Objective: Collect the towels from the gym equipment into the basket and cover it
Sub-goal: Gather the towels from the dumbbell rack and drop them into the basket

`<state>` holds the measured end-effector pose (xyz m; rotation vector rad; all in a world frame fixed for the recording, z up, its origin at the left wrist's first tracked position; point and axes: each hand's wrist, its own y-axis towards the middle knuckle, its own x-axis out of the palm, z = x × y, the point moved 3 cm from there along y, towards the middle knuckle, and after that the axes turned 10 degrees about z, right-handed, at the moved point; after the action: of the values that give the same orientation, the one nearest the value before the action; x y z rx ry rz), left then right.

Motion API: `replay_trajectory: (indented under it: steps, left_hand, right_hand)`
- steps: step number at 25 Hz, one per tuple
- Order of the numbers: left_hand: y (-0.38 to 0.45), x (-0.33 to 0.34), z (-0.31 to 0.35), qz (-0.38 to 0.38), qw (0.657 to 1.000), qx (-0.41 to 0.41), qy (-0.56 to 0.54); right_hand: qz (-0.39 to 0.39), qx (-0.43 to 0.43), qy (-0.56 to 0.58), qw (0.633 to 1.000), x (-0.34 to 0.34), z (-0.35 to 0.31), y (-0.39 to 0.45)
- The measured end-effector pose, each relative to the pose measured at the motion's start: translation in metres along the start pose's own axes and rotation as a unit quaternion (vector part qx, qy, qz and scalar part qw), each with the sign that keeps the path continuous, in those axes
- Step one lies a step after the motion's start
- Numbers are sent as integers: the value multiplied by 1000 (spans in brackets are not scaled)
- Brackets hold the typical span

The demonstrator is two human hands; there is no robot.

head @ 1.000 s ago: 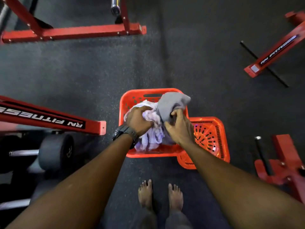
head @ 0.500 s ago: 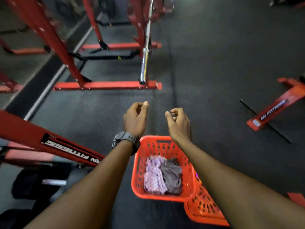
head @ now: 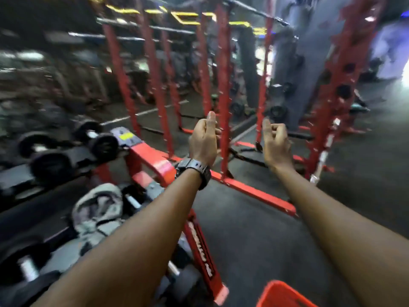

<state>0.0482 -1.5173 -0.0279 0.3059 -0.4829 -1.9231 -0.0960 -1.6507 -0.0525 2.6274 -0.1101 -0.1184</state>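
A crumpled grey cloth towel lies draped over the dumbbell rack at lower left, just beside the left forearm, and nothing is touching it. It looks like the next piece to collect. The orange plastic basket shows only as a corner at the bottom edge of the view, on the floor near the person's right side; what it holds cannot be seen from here, and no lid is in view.

Both hands are raised in front of the person, well apart from the towel and from the basket. The left hand, with a dark wristwatch on its wrist, has its fingers curled in loosely with the thumb up, and it holds nothing. The right hand is likewise loosely curled and empty.

Judging from this, the collecting is not finished: at least this one grey towel is not yet in the basket, and covering the basket is still to come. Whether more towels wait elsewhere cannot be told, since the background is blurred.

Around the towel, black dumbbells sit on the red steel rack frame, and a red bar with white lettering runs down toward the basket. Beyond the hands stand red perforated rack uprights on the dark rubber floor, with yellow ceiling lights far behind.
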Motion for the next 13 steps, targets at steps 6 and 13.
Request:
replay_trajectory:
  steps: [6, 13]
  left_hand:
    - [91, -239, 23, 179, 978, 39, 101]
    - [94, -485, 28, 351, 915, 27, 196]
  right_hand:
    - [-133, -79, 77, 985, 175, -152, -87]
    - [-311, -122, 170, 927, 337, -265, -268]
